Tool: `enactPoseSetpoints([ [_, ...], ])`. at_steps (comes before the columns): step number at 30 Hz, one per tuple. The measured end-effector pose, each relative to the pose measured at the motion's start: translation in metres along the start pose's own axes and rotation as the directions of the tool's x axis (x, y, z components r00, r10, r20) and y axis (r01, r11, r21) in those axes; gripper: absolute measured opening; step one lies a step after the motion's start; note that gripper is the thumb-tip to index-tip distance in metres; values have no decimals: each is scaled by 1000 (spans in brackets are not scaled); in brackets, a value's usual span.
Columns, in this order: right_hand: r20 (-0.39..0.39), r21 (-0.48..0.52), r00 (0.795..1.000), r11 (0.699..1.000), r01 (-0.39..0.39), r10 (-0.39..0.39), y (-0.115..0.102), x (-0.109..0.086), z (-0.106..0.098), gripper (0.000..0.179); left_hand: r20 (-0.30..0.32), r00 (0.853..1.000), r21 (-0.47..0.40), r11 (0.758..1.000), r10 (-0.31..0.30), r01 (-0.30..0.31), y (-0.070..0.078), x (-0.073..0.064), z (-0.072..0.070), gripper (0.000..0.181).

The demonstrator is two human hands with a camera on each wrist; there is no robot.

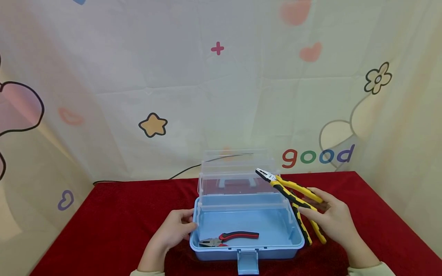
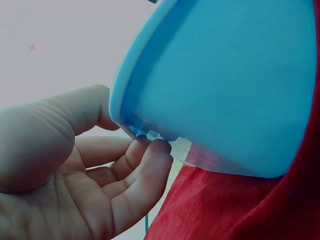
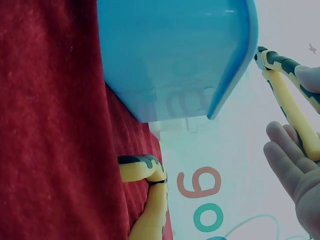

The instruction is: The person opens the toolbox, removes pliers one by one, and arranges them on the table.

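Note:
My right hand (image 1: 333, 216) grips a pair of pliers with yellow and black handles (image 1: 283, 190), its handles spread apart and silver nose pointing up-left, over the right side of a light blue toolbox (image 1: 246, 222). At the toolbox's left wall, my left hand (image 1: 176, 228) holds the rim, thumb over the edge and fingers outside; the left wrist view shows those fingers (image 2: 150, 175) curled at the rim. Inside, near the front, lie red and black pliers (image 1: 238, 234). Another yellow and black pair of pliers (image 1: 304, 230) lies against the toolbox's right side, its head partly hidden.
The clear lid (image 1: 238, 166) stands raised at the back. A blue latch (image 1: 248, 262) hangs at the front. Red cloth (image 1: 121, 222) covers the table, and a dark cable (image 1: 184, 170) runs along its rear edge before a printed curtain (image 1: 172, 76).

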State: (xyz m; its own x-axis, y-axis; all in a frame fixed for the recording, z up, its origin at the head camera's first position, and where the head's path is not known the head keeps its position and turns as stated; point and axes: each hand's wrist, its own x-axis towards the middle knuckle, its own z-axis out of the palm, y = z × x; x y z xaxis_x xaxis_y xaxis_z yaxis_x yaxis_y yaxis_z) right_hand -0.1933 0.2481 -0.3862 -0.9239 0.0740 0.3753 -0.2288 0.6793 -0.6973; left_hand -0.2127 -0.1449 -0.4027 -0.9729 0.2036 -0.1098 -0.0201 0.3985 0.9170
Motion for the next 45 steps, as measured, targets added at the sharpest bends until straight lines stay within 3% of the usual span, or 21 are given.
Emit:
enactPoseSetpoints([
  [16,-32,-5,999,999,-34,33,11,5,-9,62,23,999,-16,1000,27,-26,0,3,-2,51],
  [27,-53,3,998,999,-38,38,15,6,-12,59,7,1000,2,1000,-7,7,-1,2,-1,51],
  [45,-74,-7,996,999,-48,47,23,6,-17,58,17,1000,-9,1000,-2,2,-3,2,-1,51],
])
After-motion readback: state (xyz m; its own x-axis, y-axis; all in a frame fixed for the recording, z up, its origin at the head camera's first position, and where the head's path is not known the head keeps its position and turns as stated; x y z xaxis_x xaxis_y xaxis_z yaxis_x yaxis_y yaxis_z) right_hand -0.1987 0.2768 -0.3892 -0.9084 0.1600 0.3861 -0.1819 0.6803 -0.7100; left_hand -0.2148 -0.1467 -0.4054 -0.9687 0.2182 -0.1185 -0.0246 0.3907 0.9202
